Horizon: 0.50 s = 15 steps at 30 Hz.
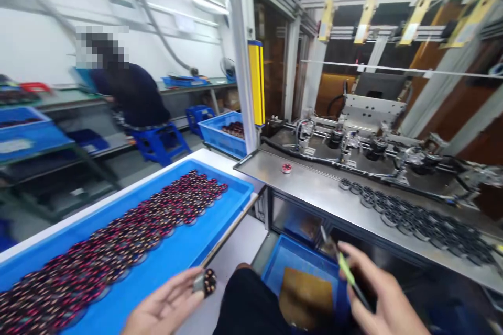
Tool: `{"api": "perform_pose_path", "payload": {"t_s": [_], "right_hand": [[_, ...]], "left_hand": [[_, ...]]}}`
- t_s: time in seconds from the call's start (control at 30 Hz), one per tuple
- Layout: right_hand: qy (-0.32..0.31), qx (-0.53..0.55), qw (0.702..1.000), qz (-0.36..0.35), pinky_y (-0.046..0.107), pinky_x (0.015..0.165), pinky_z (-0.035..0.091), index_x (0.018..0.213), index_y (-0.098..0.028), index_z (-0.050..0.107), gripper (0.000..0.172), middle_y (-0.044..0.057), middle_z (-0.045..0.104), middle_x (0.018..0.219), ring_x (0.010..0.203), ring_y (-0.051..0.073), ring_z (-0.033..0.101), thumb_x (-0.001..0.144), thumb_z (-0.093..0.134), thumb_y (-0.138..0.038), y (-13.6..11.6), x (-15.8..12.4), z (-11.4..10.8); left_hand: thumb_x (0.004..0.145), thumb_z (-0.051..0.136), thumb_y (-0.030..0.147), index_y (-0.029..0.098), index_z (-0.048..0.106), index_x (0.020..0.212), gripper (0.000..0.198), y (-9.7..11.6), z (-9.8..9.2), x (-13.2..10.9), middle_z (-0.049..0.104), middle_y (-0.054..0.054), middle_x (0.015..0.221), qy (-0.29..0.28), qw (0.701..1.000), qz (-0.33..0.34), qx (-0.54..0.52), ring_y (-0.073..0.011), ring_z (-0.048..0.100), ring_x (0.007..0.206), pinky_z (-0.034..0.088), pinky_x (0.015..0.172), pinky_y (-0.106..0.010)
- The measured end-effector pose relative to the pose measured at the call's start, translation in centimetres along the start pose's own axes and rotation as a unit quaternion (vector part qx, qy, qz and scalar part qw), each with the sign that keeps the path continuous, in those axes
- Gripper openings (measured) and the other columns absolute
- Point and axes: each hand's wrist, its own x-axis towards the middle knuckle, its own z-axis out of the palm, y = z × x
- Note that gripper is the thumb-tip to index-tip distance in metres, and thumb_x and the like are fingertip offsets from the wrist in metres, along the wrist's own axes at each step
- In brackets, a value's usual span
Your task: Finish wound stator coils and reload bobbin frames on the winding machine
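Between the fingertips of my left hand (168, 301) is a small wound motor stator (209, 281), a dark round part with copper-coloured coils and a grey metal side. It is held over the near edge of the blue tray (226, 230). Many similar stators (157, 220), dark with red and copper spots, lie packed together in that tray. My right hand (381, 293) is closed around pliers (345, 267) with green and black handles, their metal jaws pointing up and away. Motion blurs the jaws, so I cannot tell how far apart they stand.
A single red-and-silver part (286, 168) sits on the metal ledge (259, 165), with several black rings (408, 214) farther right. Behind it stands a machine frame with fixtures (349, 144). Below is a blue bin (275, 256). A person (129, 89) sits at the back left.
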Motion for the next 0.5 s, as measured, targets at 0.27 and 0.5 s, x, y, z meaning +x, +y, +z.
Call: {"api": "perform_pose_path", "payload": {"t_s": [0.27,0.5], "right_hand": [[0.028,-0.260,0.958,0.119,0.039,0.094,0.045,0.120,-0.007,0.063,0.043,0.018,0.060,0.110,0.104,0.027,0.058,0.078,0.061,-0.015,0.1,19.0,2.1],[0.094,-0.287,0.948,0.096,0.045,0.094,0.046,0.107,-0.013,0.062,0.021,0.010,0.059,0.112,0.109,0.024,0.055,0.094,0.057,-0.029,0.9,19.5,4.5]], "left_hand": [[0.064,0.066,0.044,0.016,0.060,0.113,0.056,-1.8,-7.0,11.3,0.071,-0.010,0.097,0.075,0.910,0.192,0.360,-0.0280,0.069,0.093,0.052,0.094,-0.043],[0.072,0.057,0.042,0.019,0.065,0.103,0.039,-4.9,-7.2,16.4,0.071,-0.013,0.107,0.144,0.853,0.232,0.444,-0.0352,0.063,0.106,0.045,0.099,-0.048]]}}
